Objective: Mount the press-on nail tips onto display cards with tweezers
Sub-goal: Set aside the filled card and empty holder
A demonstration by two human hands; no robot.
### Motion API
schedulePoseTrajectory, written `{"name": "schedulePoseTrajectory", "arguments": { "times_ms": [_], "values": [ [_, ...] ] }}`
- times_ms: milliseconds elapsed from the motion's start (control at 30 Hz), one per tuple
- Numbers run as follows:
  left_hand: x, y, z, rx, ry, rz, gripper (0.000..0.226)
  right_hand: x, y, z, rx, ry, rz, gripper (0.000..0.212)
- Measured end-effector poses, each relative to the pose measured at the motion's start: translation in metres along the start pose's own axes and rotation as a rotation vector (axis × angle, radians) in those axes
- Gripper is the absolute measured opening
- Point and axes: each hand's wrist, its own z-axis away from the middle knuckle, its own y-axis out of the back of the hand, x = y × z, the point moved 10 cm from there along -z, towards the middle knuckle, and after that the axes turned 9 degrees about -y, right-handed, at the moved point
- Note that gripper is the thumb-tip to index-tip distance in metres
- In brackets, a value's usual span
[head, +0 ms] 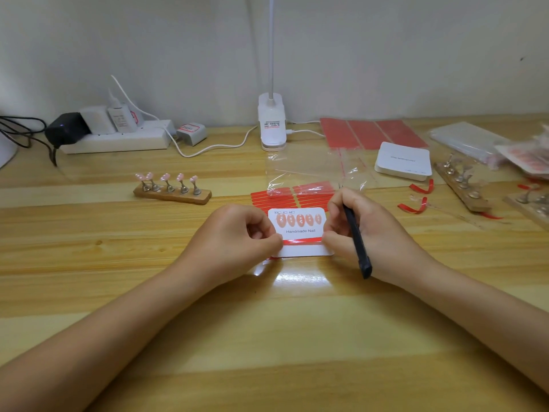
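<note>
Head view: left hand (237,236) pinches display card (300,231) edge; right hand (359,230) grips black tweezers (358,242), thumb on card.

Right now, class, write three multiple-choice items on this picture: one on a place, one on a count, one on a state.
1. Where is the wooden stand with pink tips?
A. left of the card
B. on the card
C. under the lamp

2. How many nail tips sit on the display card?
A. two
B. five
C. eight

3. What is the right hand holding?
A. nothing
B. a bag
C. black tweezers

Answers: A, it stands beyond the left hand; B, five in one row; C, fingers curl round them.
</note>
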Motion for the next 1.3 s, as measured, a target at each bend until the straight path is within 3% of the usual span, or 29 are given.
{"name": "schedulePoseTrajectory", "arguments": {
  "times_ms": [867,1067,1167,1300],
  "values": [
    [-0.004,-0.008,-0.002,-0.029,0.137,-0.091,0.015,-0.007,-0.006,0.002,0.078,0.084,0.312,0.028],
    [0.007,0.001,-0.001,0.033,0.023,-0.245,0.026,-0.005,0.009,0.005,0.189,0.096,0.294,0.028],
    [0.025,0.002,0.004,0.084,-0.138,-0.341,0.020,-0.030,0.015,0.018,0.298,0.284,0.339,0.017],
    [0.046,-0.007,0.004,0.047,-0.325,-0.304,0.011,-0.048,-0.018,0.033,0.217,0.535,0.657,0.006]
  ]
}}
